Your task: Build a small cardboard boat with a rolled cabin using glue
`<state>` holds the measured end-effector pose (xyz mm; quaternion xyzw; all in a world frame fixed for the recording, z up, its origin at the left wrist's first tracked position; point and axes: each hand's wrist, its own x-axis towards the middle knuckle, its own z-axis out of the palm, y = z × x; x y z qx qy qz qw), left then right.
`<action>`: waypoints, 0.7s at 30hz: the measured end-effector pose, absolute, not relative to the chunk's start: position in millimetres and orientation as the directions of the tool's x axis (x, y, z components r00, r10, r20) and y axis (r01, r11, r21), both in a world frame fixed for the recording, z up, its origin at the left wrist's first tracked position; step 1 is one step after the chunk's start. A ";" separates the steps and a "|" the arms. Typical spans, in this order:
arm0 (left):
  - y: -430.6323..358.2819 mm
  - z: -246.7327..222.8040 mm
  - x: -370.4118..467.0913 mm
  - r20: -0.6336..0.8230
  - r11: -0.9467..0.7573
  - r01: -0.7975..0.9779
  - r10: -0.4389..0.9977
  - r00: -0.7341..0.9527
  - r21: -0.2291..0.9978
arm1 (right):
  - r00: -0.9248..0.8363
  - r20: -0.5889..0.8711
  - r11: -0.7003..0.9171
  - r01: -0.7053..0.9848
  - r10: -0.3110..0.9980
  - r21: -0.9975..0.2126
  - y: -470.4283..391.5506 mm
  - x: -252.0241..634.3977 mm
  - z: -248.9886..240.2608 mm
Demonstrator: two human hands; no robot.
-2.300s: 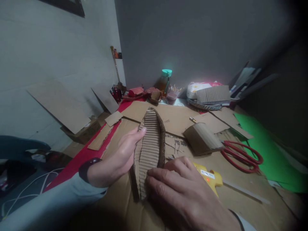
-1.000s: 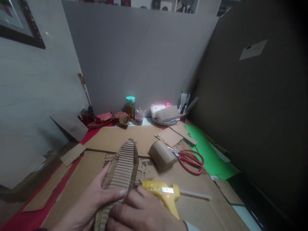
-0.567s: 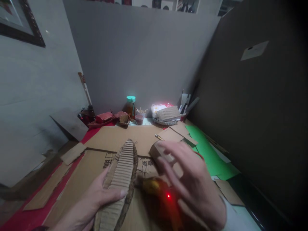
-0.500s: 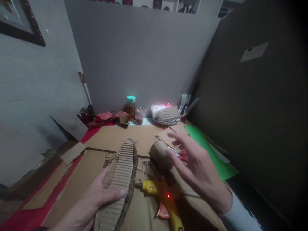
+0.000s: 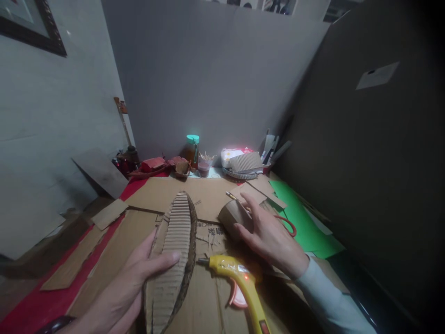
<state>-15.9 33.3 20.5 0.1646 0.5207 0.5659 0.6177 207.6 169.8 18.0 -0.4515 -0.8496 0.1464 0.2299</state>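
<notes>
My left hand (image 5: 149,273) grips a long, boat-shaped cardboard piece (image 5: 175,250), its thumb pressed on the ribbed, corrugated inner face. The piece has a raised edge along its right side and a pointed far end. My right hand (image 5: 266,232) is at a short cardboard tube (image 5: 229,214), thumb and index finger apart at its right side; whether they touch it is hard to tell. Below that hand lies a yellow hot glue gun (image 5: 239,273) with a lit red light, its nozzle pointing left at the cardboard piece. Behind my right hand, red scissor handles (image 5: 292,226) show partly.
Flat cardboard (image 5: 163,188) covers the table. A green sheet (image 5: 295,208) lies at right, cardboard strips (image 5: 66,264) at left. Along the back stand a teal-lidded bottle (image 5: 192,150), a cup of sticks (image 5: 204,167) and a tray (image 5: 239,175). Grey panels (image 5: 215,83) enclose the back and right.
My right hand has shifted left and lower, closer around the tube, and the red scissor handles now show to its right. The left hand keeps its grip on the cardboard piece.
</notes>
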 end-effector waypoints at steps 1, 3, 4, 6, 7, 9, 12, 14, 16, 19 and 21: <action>34.2 20.1 -15.5 -0.439 0.284 -0.543 0.880 -0.180 0.790 | -0.474 0.266 0.542 0.691 0.839 -0.478 171.1 207.3 17.2; 36.7 19.7 -14.8 -0.423 0.255 -0.594 0.892 -0.161 0.763 | -0.443 0.283 0.523 0.662 0.851 -0.536 174.3 208.7 17.6; 38.1 19.7 -14.7 -0.424 0.244 -0.624 0.892 -0.156 0.742 | -0.425 0.289 0.511 0.641 0.858 -0.572 175.7 210.2 19.2; 40.6 20.2 -15.1 -0.441 0.223 -0.687 0.884 -0.156 0.691 | -0.377 0.295 0.472 0.585 0.878 -0.659 176.9 213.9 25.3; 41.7 20.7 -15.3 -0.450 0.209 -0.717 0.878 -0.161 0.665 | -0.353 0.288 0.446 0.547 0.890 -0.709 176.0 215.7 29.8; 43.2 22.1 -15.6 -0.462 0.177 -0.780 0.873 -0.158 0.600 | -0.327 0.254 0.389 0.466 0.910 -0.795 170.1 217.8 39.8; 44.3 23.1 -14.6 -0.465 0.113 -0.838 0.867 -0.180 0.534 | -0.348 0.152 0.260 0.288 0.925 -0.922 153.4 214.3 52.0; 44.7 22.0 -13.4 -0.459 0.072 -0.842 0.861 -0.218 0.534 | -0.379 0.057 0.087 0.062 0.924 -0.994 141.6 207.6 54.7; 45.0 19.5 -12.5 -0.456 0.052 -0.843 0.858 -0.237 0.535 | -0.418 -0.003 -0.060 -0.123 0.908 -0.991 132.2 198.9 53.4; 45.5 15.7 -12.2 -0.425 0.028 -0.856 0.876 -0.227 0.516 | -0.441 -0.024 -0.111 -0.172 0.897 -0.979 121.0 185.8 49.2; 45.9 14.0 -12.3 -0.391 0.003 -0.850 0.889 -0.239 0.526 | -0.411 -0.018 -0.069 -0.110 0.911 -0.992 113.0 178.6 47.3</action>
